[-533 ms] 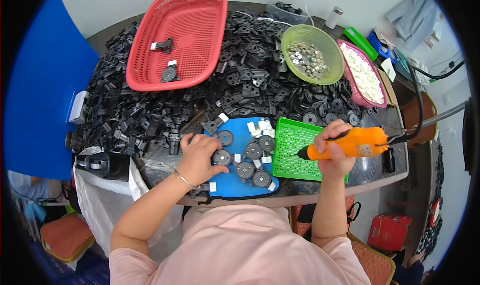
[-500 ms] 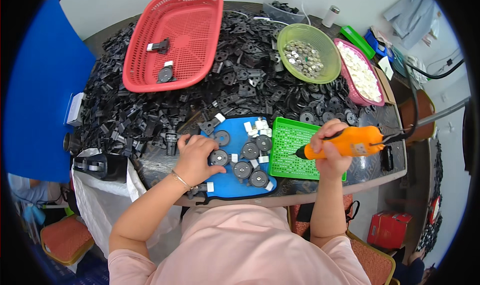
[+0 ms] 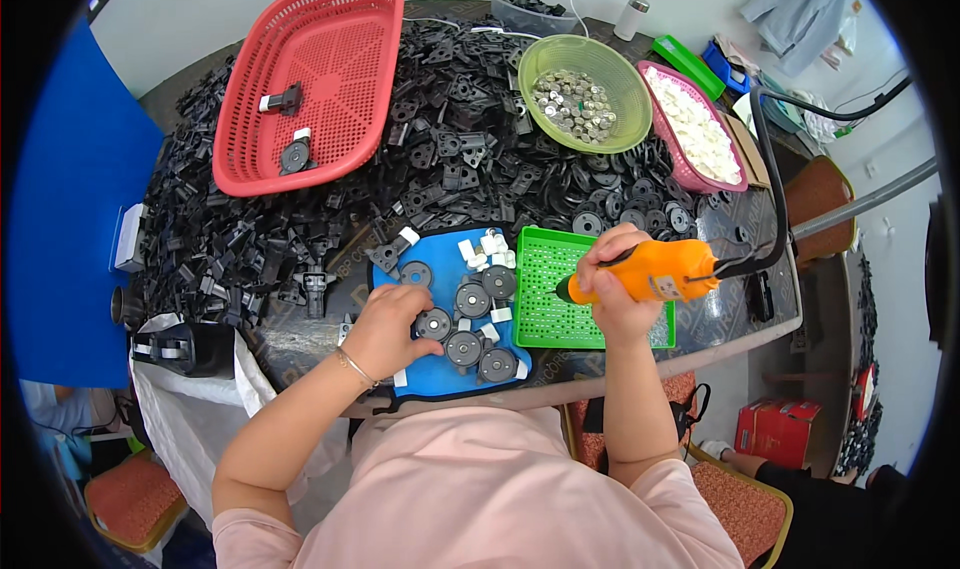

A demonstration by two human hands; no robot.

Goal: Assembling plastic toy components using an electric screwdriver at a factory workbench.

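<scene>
My left hand point(image 3: 388, 327) is closed around the edge of a round black wheel part point(image 3: 433, 325) lying on a blue mat point(image 3: 415, 377). Its thumb is at the near side and its fingers at the far side. Several similar wheel parts point(image 3: 463, 349), some with white plastic pieces, lie just right of it. In my right hand point(image 3: 618, 287) is an orange electric screwdriver point(image 3: 668, 271), held almost level. Its dark nose points left above a green perforated tray point(image 3: 540, 314); the tip of the bit is hard to make out.
Black plastic parts point(image 3: 440, 149) are heaped across the table's far side. Behind them stand a red basket point(image 3: 230, 119) with two assembled parts, a yellow-green bowl point(image 3: 640, 99) of small metal pieces and a pink basket point(image 3: 735, 174) of white pieces. The screwdriver's cable point(image 3: 775, 209) arches at right.
The whole view has shifted a little. My left hand and its wheel part have edged right toward the other wheels. The screwdriver has shifted slightly left and away over the tray.
</scene>
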